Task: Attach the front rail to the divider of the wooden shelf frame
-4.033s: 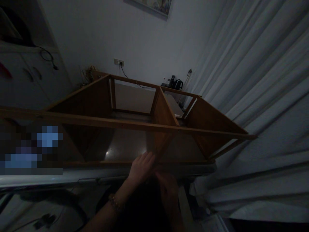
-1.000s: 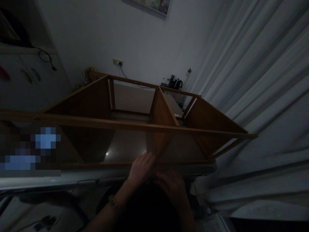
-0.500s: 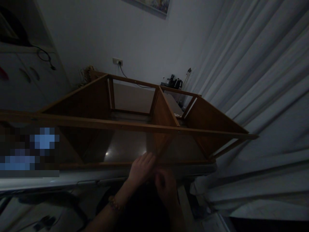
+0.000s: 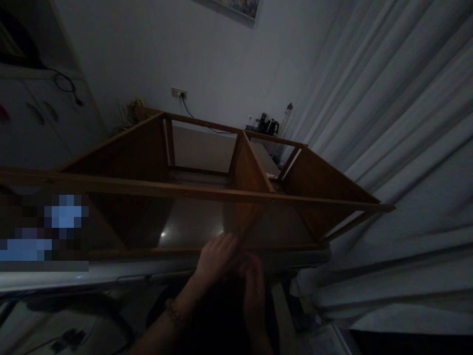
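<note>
left hand (image 4: 215, 257): fingers bent at wooden shelving frame (image 4: 229, 195), can't see grip | right hand (image 4: 254, 276): beside them, curled, hold unclear | frame could shift if left slackens

No legible text; no readable labels, brands, numbers, signs

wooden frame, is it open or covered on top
Open: no lid spans the top rails of the wooden frame, and its middle panel shows inside.
</note>
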### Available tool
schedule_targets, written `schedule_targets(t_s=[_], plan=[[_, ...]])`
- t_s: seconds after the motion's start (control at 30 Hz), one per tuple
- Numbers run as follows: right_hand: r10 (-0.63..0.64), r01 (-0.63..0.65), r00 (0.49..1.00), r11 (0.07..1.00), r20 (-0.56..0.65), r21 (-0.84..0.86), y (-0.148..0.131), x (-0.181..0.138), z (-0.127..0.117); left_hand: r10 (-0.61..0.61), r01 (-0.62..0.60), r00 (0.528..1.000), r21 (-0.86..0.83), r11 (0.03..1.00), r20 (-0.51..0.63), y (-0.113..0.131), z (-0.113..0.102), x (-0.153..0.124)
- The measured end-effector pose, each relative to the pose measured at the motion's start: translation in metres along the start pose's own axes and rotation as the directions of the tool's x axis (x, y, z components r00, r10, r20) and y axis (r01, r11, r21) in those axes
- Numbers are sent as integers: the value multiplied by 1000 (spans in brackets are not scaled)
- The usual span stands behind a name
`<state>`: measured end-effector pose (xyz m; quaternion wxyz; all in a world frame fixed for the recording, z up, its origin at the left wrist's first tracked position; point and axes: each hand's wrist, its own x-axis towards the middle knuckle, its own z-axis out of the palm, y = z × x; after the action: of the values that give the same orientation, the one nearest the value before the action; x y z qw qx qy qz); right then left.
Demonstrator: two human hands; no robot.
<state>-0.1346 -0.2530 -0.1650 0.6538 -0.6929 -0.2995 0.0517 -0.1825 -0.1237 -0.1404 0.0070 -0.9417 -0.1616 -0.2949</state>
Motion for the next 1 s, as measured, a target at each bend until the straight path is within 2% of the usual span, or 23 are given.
schedule_targets(t_s=[0.13, 0.2, 0.3, 0.43, 0.63, 0.8, 1.0], plan=[[22, -22, 1000, 1000, 9, -7, 3, -4, 6, -3, 3, 1000, 10, 1000, -5, 0, -2, 1], [-35, 39, 998, 996, 49, -77, 4, -3, 3, 5, -5, 1000, 11, 1000, 0, 0, -2, 1], [-157, 189, 973, 963, 171, -193, 4, 3, -8, 21, -21, 1000, 10, 1000, 4, -2, -1, 0], [-293, 417, 876, 859, 383, -298, 1, 15, -26, 28, -28, 1000, 17, 999, -10, -2, 2, -2], [-331, 604, 739, 711, 587, -359, -6, 30, -46, 34, -32, 998, 28, 999, -55, -3, 8, -4], [-318, 631, 717, 675, 621, -383, -7, 33, -50, 42, -39, 997, 45, 998, -68, -4, 8, -4], [-392, 662, 719, 639, 574, -392, 1, 33, -48, 28, -27, 997, 27, 999, -71, -3, 7, -3]])
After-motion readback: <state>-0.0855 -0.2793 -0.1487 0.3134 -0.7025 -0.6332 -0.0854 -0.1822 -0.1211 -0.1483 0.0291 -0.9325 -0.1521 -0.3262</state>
